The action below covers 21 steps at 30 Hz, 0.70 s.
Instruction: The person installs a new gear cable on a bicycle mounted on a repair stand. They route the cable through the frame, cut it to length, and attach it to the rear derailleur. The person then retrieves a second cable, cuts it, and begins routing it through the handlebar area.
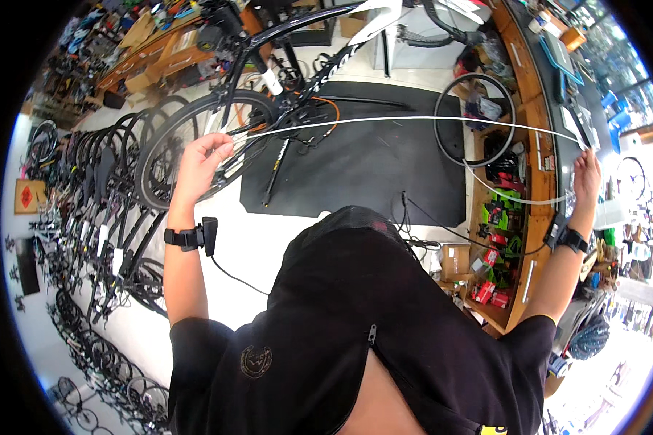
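A long, thin white cable housing (406,117) bows across the space in front of me, over the floor mat. My left hand (207,158), fingers closed in a pinch, holds it close to the bicycle's rear wheel. At the far right, my right hand (587,174) is closed on the housing beside the workbench. A looser white length hangs in a curve below my right hand. Behind the taut stretch stands a black and white bicycle (286,109), with an orange cable looping near its crank area.
A black mat (384,170) covers the floor ahead. A loose wheel rim (511,119) leans at the right by wooden drawers. A cardboard box (455,261) and shelved packages stand below the bench. Rows of bicycles (116,188) fill the left side. Thin black cords run from both wrist straps.
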### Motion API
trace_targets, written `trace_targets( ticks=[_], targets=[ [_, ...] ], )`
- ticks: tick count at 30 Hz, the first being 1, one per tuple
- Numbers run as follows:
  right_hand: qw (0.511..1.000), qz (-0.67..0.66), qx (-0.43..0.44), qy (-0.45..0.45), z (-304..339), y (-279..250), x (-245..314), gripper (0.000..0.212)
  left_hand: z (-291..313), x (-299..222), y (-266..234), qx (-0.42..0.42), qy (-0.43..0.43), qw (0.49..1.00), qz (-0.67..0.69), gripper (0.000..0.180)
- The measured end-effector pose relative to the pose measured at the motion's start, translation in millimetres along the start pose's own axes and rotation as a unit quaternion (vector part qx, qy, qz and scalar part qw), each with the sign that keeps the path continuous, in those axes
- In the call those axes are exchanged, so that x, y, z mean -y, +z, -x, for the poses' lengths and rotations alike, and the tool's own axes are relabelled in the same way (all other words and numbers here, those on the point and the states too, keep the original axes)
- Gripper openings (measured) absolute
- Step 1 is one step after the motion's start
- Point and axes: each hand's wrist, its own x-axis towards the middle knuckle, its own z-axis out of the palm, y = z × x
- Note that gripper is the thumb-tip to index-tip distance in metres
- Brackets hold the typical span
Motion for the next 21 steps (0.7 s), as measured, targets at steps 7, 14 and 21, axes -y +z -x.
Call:
trace_targets(
  ticks=[7,14,21],
  targets=[
    [1.0,-0.015,0.017,0.0,-33.9,-81.7,-1.9,0.016,20.8,25.0,-36.6,-0.042,-0.018,0.999,-0.014,0.018],
    [1.0,-0.024,-0.006,0.005,-39.4,-102.1,-12.7,0.016,44.8,40.4,-57.5,-0.114,-0.042,0.992,-0.012,0.022],
    [0.993,0.074,-0.075,-0.053,20.6,-23.4,2.1,0.018,69.1,78.1,-69.1,-0.047,-0.071,0.945,-0.315,0.019]
  ],
)
